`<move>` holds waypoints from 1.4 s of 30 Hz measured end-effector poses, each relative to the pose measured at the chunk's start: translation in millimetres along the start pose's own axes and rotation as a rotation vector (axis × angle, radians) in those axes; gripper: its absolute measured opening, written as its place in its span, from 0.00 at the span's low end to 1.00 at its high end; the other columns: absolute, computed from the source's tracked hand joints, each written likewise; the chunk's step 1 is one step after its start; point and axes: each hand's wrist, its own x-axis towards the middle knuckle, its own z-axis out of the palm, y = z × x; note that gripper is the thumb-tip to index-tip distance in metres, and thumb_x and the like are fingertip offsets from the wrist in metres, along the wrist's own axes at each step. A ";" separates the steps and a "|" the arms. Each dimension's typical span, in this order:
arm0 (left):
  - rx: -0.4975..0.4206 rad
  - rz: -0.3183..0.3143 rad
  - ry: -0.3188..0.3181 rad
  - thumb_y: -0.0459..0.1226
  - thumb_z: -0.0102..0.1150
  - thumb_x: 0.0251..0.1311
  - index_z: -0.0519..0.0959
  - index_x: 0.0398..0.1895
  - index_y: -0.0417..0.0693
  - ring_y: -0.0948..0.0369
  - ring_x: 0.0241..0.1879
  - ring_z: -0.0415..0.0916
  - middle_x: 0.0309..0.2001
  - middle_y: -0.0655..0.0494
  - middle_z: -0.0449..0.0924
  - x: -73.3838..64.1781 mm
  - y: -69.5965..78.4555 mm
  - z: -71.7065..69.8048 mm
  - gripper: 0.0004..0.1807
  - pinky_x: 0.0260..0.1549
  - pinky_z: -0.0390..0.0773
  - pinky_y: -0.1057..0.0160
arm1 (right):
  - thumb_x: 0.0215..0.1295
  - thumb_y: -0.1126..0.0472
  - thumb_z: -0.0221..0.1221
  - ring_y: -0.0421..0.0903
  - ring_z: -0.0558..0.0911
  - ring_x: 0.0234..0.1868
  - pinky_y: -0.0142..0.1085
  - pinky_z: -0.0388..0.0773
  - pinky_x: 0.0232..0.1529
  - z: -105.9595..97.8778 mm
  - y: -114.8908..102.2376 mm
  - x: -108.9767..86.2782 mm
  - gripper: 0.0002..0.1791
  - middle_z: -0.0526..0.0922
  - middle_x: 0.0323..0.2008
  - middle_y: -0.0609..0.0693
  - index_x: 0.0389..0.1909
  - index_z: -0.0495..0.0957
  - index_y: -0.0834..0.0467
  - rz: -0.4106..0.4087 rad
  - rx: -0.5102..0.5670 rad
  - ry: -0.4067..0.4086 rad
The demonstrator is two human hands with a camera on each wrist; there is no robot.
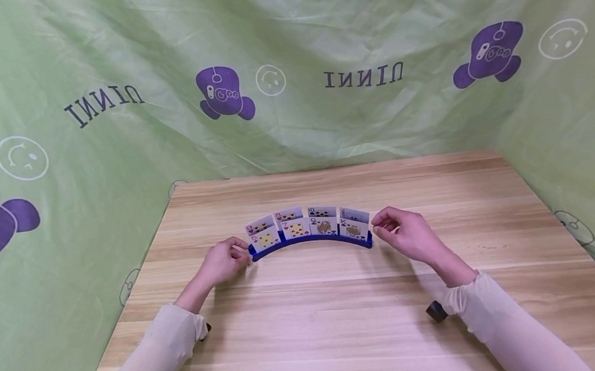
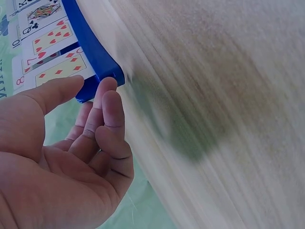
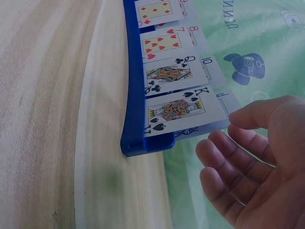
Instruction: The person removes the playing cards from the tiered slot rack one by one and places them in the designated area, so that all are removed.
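A curved blue card holder (image 1: 307, 239) stands on the table with two rows of playing cards upright in it. Its front row reads, left to right, a diamond card (image 1: 265, 239), a seven of hearts (image 1: 296, 228), a queen of clubs (image 3: 169, 76) and a king of spades (image 3: 178, 113). More cards show behind, among them an eight and a ten (image 3: 212, 69). At the holder's left end is my left hand (image 1: 223, 261), thumb and forefinger loosely bent right at the tip. My right hand (image 1: 406, 235) hovers beside the right end, fingers loosely bent and holding nothing.
The wood-grain table (image 1: 319, 329) spreads toward me and out to both sides. A green printed curtain (image 1: 304, 132) hangs behind it and along both sides. Dark wrist-worn pieces (image 1: 436, 311) show beneath my light sleeves (image 1: 507, 314).
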 end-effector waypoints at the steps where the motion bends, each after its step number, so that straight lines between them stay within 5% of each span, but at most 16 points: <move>1: 0.001 0.001 0.001 0.38 0.66 0.60 0.78 0.50 0.44 0.56 0.39 0.85 0.40 0.48 0.88 0.0 -0.2 0.6 0.16 0.47 0.80 0.52 | 0.66 0.60 0.62 0.44 0.83 0.38 0.35 0.79 0.39 0.8 -0.1 0.0 0.07 0.86 0.36 0.49 0.43 0.81 0.54 0.002 0.002 -0.002; 27: -0.009 -0.011 0.014 0.37 0.66 0.59 0.76 0.48 0.44 0.58 0.34 0.82 0.39 0.48 0.87 1.9 -3.9 9.4 0.15 0.37 0.77 0.60 | 0.64 0.61 0.62 0.44 0.84 0.36 0.32 0.78 0.35 15.1 -2.9 1.7 0.05 0.88 0.35 0.49 0.41 0.81 0.54 0.008 0.026 0.039; 42: 0.008 0.032 0.047 0.34 0.65 0.59 0.75 0.45 0.44 0.60 0.32 0.81 0.37 0.49 0.87 5.7 -4.5 11.5 0.13 0.37 0.77 0.60 | 0.64 0.63 0.63 0.43 0.84 0.35 0.32 0.77 0.35 16.0 -2.8 4.2 0.04 0.87 0.33 0.49 0.39 0.82 0.55 -0.016 -0.004 0.051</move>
